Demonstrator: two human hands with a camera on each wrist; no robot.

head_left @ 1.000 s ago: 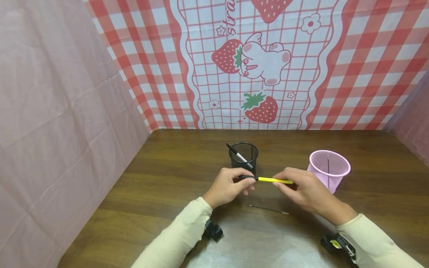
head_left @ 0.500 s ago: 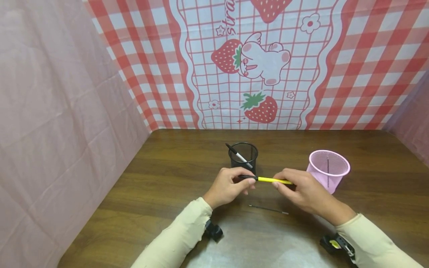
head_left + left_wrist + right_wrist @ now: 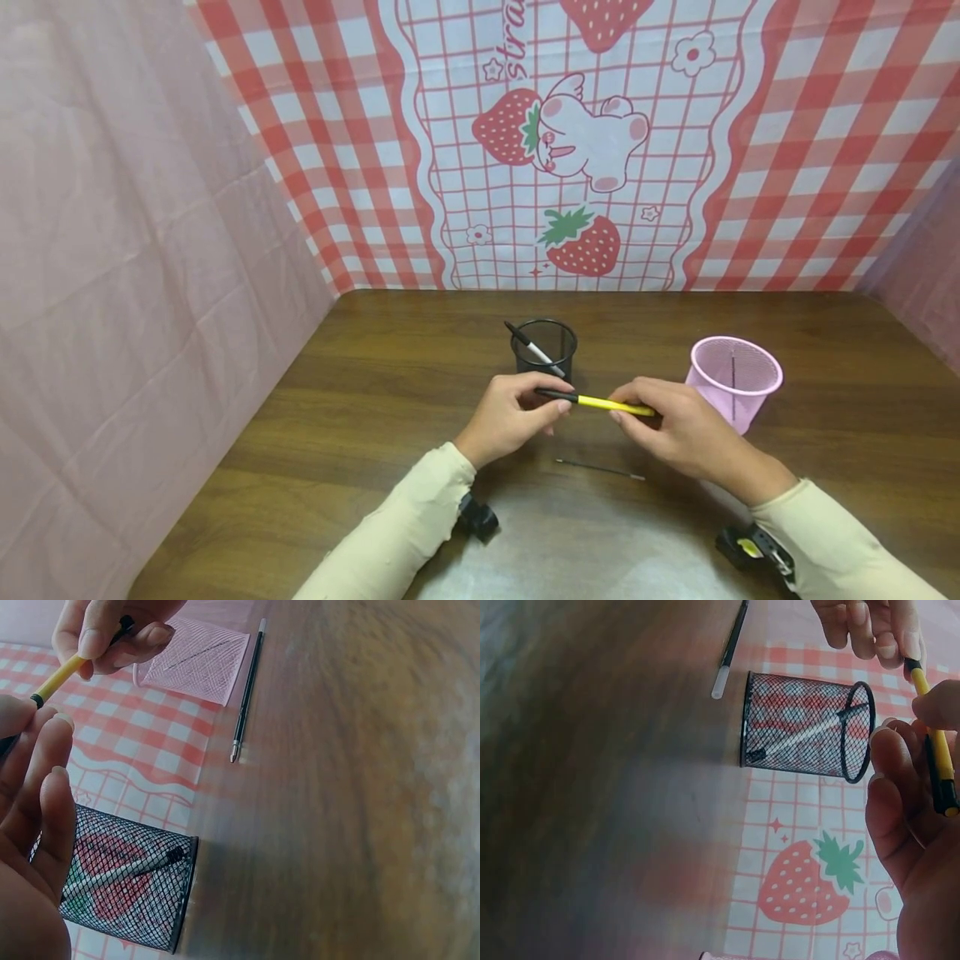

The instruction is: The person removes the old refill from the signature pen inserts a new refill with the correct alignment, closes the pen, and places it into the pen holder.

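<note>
My left hand (image 3: 517, 415) pinches the black end of a yellow-and-black pen (image 3: 597, 402) between thumb and fingers. At the pen's yellow end, my right hand (image 3: 682, 423) pinches the barrel. The pen lies roughly level above the table, its right end slightly lower. In the right wrist view the pen's black clip (image 3: 932, 769) and end show beside my thumb. Below the hands, a thin dark pen refill (image 3: 600, 469) lies on the table; the left wrist view shows the metal tip of that refill (image 3: 248, 690). Fingers cover parts of the pen.
Just behind my left hand stands a black mesh pen cup (image 3: 525, 365) holding a black-and-white pen (image 3: 538, 352). A pink mesh pen cup (image 3: 699, 379) stands behind my right hand. Checked strawberry cloth (image 3: 360, 167) hangs behind the wooden table (image 3: 337, 400).
The pen has tilted a little, its black end rising and more of it showing between my left fingertips. My right hand, the refill and both cups stay nearly still.
</note>
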